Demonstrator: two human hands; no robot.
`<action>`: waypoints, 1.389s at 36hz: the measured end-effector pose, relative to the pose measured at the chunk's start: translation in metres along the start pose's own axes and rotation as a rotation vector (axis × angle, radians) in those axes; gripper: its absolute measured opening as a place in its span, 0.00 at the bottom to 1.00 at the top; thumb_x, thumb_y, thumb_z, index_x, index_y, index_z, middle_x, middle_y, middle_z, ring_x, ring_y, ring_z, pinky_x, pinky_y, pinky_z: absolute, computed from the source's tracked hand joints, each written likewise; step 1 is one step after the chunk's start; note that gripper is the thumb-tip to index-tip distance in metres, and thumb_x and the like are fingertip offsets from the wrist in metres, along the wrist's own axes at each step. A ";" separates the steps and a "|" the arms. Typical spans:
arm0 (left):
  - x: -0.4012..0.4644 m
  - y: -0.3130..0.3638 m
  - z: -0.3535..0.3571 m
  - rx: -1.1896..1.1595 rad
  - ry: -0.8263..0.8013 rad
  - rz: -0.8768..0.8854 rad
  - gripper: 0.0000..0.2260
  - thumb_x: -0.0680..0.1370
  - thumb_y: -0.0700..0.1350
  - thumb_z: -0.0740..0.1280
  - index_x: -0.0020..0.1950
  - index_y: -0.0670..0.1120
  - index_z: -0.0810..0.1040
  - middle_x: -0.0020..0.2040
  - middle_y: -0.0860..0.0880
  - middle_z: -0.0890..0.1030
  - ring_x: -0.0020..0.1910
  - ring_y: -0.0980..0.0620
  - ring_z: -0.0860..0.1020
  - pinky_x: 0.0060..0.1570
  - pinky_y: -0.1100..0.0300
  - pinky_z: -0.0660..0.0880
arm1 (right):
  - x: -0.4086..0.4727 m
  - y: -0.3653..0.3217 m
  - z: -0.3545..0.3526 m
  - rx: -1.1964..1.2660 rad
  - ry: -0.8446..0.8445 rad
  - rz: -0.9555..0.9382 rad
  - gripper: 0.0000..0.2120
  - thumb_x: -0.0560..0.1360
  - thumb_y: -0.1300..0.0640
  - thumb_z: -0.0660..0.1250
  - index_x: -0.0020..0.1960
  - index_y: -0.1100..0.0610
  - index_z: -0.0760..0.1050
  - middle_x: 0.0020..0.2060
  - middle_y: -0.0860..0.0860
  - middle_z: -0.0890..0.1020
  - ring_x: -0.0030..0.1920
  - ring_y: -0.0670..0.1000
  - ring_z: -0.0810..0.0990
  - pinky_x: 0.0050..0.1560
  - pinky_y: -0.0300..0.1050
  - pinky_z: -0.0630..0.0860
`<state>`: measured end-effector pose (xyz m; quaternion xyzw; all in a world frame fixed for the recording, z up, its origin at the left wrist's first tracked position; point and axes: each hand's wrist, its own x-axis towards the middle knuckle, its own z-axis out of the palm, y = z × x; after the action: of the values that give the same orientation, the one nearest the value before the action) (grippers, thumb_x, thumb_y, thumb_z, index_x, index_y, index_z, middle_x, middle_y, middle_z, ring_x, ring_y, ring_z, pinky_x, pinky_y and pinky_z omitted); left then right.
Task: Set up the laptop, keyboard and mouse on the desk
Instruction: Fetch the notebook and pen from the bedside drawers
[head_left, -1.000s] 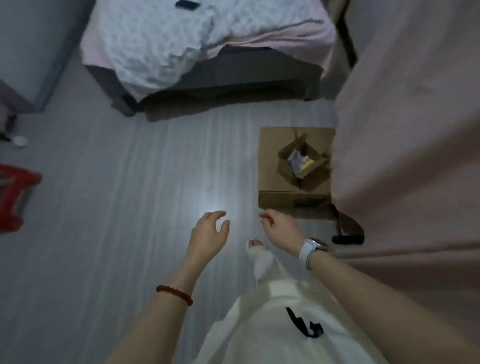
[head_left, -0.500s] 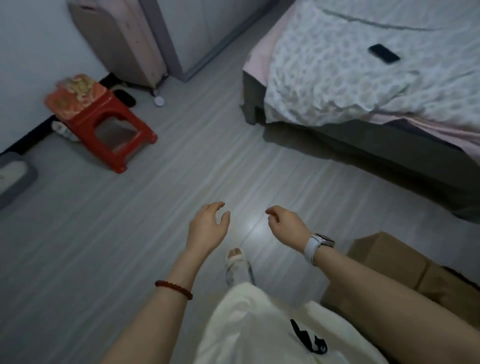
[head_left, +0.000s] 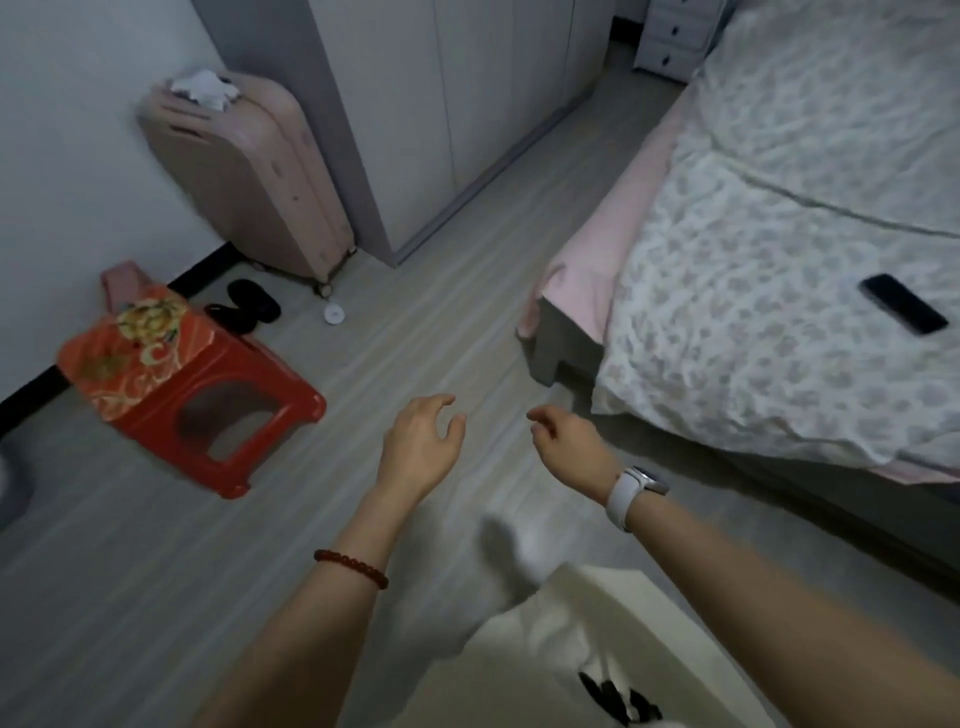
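Observation:
No laptop, keyboard, mouse or desk is in view. My left hand (head_left: 422, 447) hangs over the grey floor with its fingers loosely apart and nothing in it; a red bead bracelet is on that wrist. My right hand (head_left: 569, 444) is beside it, about a hand's width to the right, fingers curled inward and empty, with a white watch on the wrist. Both hands are held out in front of my body above bare floor.
A bed (head_left: 769, 270) with a patterned cover fills the right side, a dark phone (head_left: 904, 310) lying on it. A red stool (head_left: 208, 400) with a red bag stands left. A pink suitcase (head_left: 249, 176) leans by a grey wardrobe (head_left: 447, 104). Black slippers (head_left: 249, 309) lie near the wall.
The view has swung left, away from the cardboard boxes and curtain, bringing the stool, suitcase and wardrobe into view. Both hands kept the same empty pose in front of me.

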<state>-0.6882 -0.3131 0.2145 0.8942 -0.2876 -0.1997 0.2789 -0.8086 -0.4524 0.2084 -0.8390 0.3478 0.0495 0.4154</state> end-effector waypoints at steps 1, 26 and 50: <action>0.030 0.004 -0.004 0.001 -0.005 0.006 0.16 0.77 0.47 0.62 0.64 0.43 0.73 0.63 0.43 0.75 0.61 0.45 0.74 0.61 0.53 0.70 | 0.028 -0.007 -0.009 0.002 0.007 0.008 0.16 0.78 0.59 0.55 0.64 0.59 0.71 0.53 0.58 0.81 0.52 0.57 0.79 0.48 0.42 0.70; 0.783 0.151 -0.146 -0.002 0.002 0.108 0.17 0.77 0.51 0.59 0.61 0.44 0.73 0.63 0.42 0.73 0.61 0.42 0.72 0.62 0.46 0.69 | 0.735 -0.168 -0.303 0.103 0.174 0.059 0.14 0.78 0.61 0.57 0.62 0.61 0.72 0.56 0.60 0.80 0.56 0.58 0.77 0.54 0.42 0.70; 1.410 0.611 0.032 0.042 -0.268 0.664 0.16 0.78 0.46 0.61 0.65 0.43 0.72 0.64 0.43 0.74 0.62 0.45 0.73 0.62 0.55 0.69 | 1.184 0.010 -0.779 0.243 0.650 0.406 0.14 0.78 0.58 0.58 0.62 0.57 0.72 0.50 0.55 0.81 0.44 0.52 0.77 0.41 0.34 0.67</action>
<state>0.1127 -1.6226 0.2874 0.7235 -0.6004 -0.2080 0.2698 -0.0829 -1.6691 0.2679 -0.6697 0.6233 -0.1789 0.3618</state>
